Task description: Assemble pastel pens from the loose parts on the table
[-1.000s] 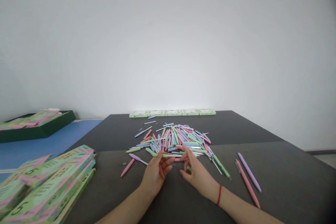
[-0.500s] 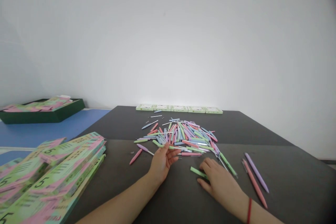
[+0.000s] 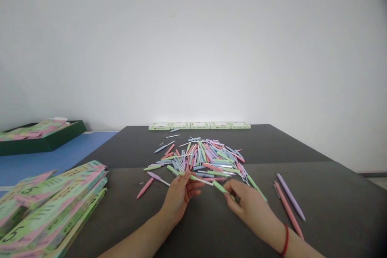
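My left hand point(image 3: 178, 196) pinches a green pen half point(image 3: 192, 177) between thumb and forefinger, its other fingers loosely curled. A thin white refill point(image 3: 205, 182) sticks out of that half to the right. My right hand point(image 3: 252, 209) grips a green pen barrel point(image 3: 219, 186), whose open end meets the tip of the refill; whether the tip is inside, I cannot tell. Just beyond both hands lies a heap of pastel pen parts point(image 3: 208, 155). A pink barrel point(image 3: 145, 188) and a purple part with a refill point(image 3: 155, 176) rest left of my left hand.
A pink pen point(image 3: 288, 211) and a purple pen point(image 3: 290, 196) lie at the right. Several flat light-green boxes point(image 3: 200, 125) line the far table edge. Stacked printed packages point(image 3: 57, 209) fill the near left. Behind them a dark green tray point(image 3: 45, 143) stands on a blue surface point(image 3: 99, 141).
My right hand has raised the green barrel and brought it against the refill in my left hand. The whole view has shifted slightly, with the packages further left.
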Available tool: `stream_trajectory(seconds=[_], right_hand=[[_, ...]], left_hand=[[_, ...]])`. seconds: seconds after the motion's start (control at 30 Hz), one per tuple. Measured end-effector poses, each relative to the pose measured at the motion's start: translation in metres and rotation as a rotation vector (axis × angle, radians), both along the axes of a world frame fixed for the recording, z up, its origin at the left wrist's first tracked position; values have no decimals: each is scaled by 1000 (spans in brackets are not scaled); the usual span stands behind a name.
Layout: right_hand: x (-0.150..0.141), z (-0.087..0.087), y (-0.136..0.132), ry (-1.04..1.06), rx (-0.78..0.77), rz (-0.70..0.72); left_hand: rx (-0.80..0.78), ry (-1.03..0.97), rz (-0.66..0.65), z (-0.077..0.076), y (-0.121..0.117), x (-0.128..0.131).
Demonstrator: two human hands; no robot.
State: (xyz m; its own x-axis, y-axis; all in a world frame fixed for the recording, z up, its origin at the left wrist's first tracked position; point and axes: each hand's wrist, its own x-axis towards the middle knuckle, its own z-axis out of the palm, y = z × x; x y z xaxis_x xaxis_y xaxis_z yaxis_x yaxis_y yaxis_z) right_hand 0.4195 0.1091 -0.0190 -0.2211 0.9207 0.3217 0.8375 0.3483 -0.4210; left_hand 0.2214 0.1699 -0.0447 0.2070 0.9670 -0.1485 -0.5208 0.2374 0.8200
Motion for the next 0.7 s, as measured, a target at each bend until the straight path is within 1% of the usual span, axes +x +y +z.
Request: stream_trajectory(seconds=[0.13, 0.3, 0.4, 0.53, 0.63, 0.7], right_hand=[[2, -2, 0, 25, 29, 39], [5, -5, 1, 18, 32, 19], [3, -4, 1, 6, 48, 38], [-3, -3, 0, 24, 50, 57], [-7, -2, -1, 102, 43, 105], [-8, -2, 0, 178, 49, 141]], left_hand=[[-5, 22, 21, 0, 1, -2], [-14, 36, 58, -1, 4, -5], [28, 51, 34, -1, 2, -4], [82, 73, -4, 0, -6, 2], [116, 79, -46, -1, -12, 6], [137, 65, -35, -1, -13, 8]])
